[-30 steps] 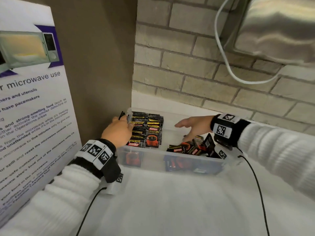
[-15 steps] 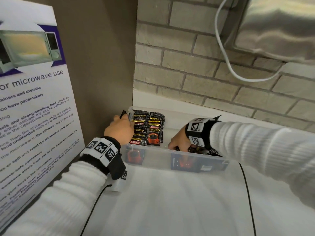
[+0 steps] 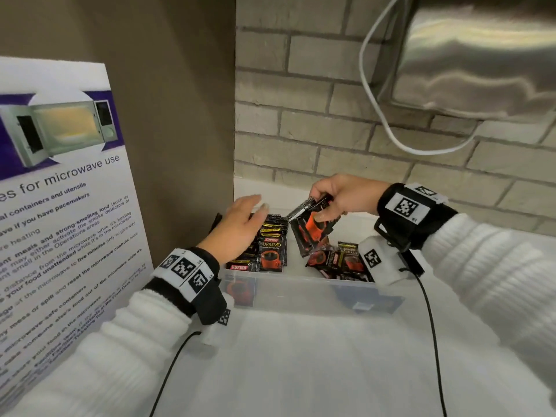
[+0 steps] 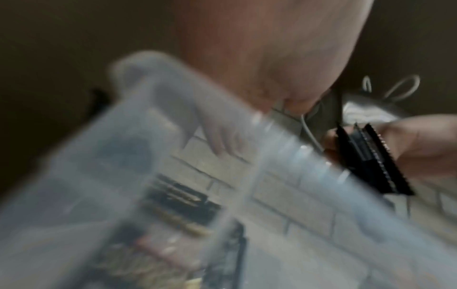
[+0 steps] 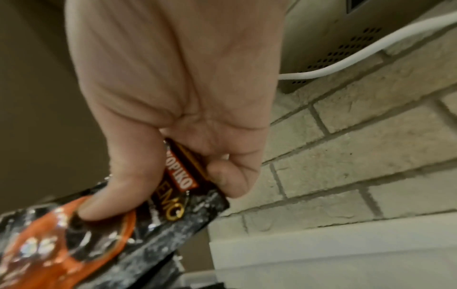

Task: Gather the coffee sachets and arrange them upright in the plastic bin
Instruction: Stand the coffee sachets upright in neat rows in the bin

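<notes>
A clear plastic bin [image 3: 301, 291] stands on the white counter against the brick wall. At its left end a row of black and orange coffee sachets [image 3: 271, 252] stands upright. Loose sachets [image 3: 340, 261] lie in a heap at the right end. My right hand [image 3: 331, 203] is raised above the bin's middle and grips a small bunch of sachets [image 3: 313, 233] by their tops; the same bunch [image 5: 103, 224] fills the right wrist view. My left hand [image 3: 240, 227] hovers over the upright row with fingers straight and holds nothing. The left wrist view is blurred.
A microwave-use poster [image 3: 60, 221] leans at the left, close to my left arm. A brick wall [image 3: 301, 130] stands right behind the bin. A steel appliance [image 3: 481, 55] with a white cable [image 3: 391, 136] hangs at upper right. Bare white counter [image 3: 301, 371] lies in front of the bin.
My right hand dipped into the loose heap, took hold of a bunch of sachets and lifted it up and left. My left hand left the bin's left rim and rose, fingers now straight.
</notes>
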